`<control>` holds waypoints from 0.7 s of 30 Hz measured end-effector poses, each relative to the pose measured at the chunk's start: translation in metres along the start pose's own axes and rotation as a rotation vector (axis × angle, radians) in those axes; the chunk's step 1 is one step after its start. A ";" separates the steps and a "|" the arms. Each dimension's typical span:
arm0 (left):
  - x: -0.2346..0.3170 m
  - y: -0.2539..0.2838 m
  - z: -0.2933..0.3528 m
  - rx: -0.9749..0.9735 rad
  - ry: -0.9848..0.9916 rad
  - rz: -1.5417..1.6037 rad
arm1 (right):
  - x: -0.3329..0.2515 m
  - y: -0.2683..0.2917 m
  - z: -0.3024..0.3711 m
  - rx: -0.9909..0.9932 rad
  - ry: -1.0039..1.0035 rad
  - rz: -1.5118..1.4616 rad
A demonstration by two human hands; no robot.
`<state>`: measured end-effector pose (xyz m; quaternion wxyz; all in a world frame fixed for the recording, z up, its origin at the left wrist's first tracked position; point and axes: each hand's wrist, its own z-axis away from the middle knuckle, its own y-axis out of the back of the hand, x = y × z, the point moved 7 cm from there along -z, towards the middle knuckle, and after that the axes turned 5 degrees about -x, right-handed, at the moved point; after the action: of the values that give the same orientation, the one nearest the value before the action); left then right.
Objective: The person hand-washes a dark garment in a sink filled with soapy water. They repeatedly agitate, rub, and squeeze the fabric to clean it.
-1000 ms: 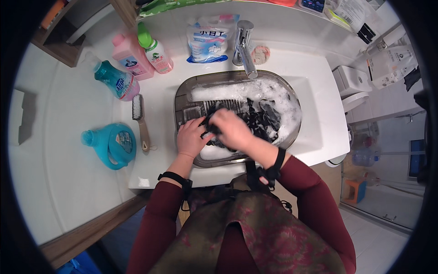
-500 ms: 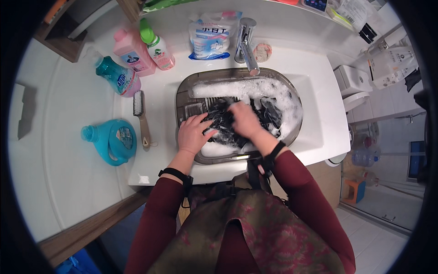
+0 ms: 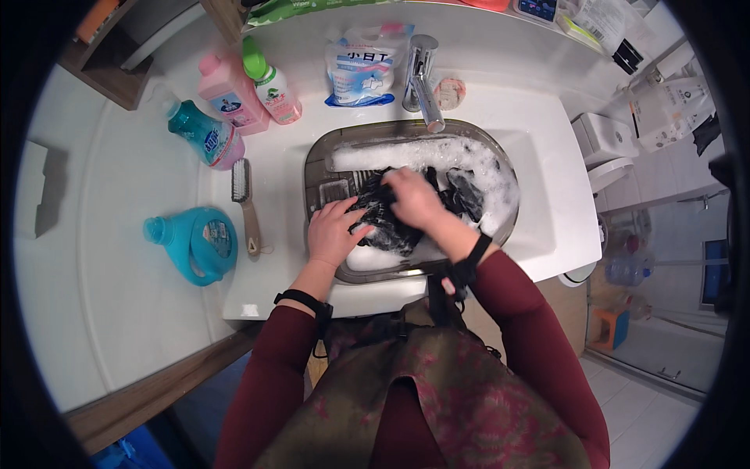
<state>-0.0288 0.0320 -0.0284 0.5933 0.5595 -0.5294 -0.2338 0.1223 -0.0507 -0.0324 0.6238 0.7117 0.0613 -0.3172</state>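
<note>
A wet black cloth garment (image 3: 380, 215) lies bunched on the ridged washboard part of a grey-brown basin (image 3: 316, 160), with white suds (image 3: 445, 148) round it. My right hand (image 3: 416, 202) is closed, its curled fingers gripping the cloth near the middle. At the garment's left edge, my left hand (image 3: 334, 232) rests with its fingers spread, pressing the cloth down. More of the dark fabric (image 3: 466, 194) sits in the foam to the right of my right hand. The exact kind of garment cannot be made out.
The basin stands in a white sink (image 3: 547, 187) under a chrome faucet (image 3: 423, 78). To the left are a scrub brush (image 3: 247, 207), a blue jug (image 3: 205, 244), a teal-and-pink bottle (image 3: 205, 134) and pink bottles (image 3: 234, 102). A detergent bag (image 3: 361, 70) stands behind.
My right hand has shifted slightly up and left over the washboard, pulling the cloth with it. The left hand stays spread at the garment's edge.
</note>
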 end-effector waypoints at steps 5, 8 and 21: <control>-0.006 -0.007 0.000 -0.038 0.067 -0.026 | -0.038 -0.008 -0.007 -0.092 0.451 -0.272; -0.002 -0.003 0.000 0.032 -0.004 0.044 | 0.000 -0.003 -0.025 0.032 -0.081 -0.108; -0.003 -0.004 0.000 -0.021 0.020 0.013 | -0.007 -0.002 -0.027 0.032 0.046 0.029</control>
<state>-0.0287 0.0333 -0.0328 0.6061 0.5522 -0.5243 -0.2299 0.1261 -0.0230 -0.0303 0.6152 0.7295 0.0604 -0.2927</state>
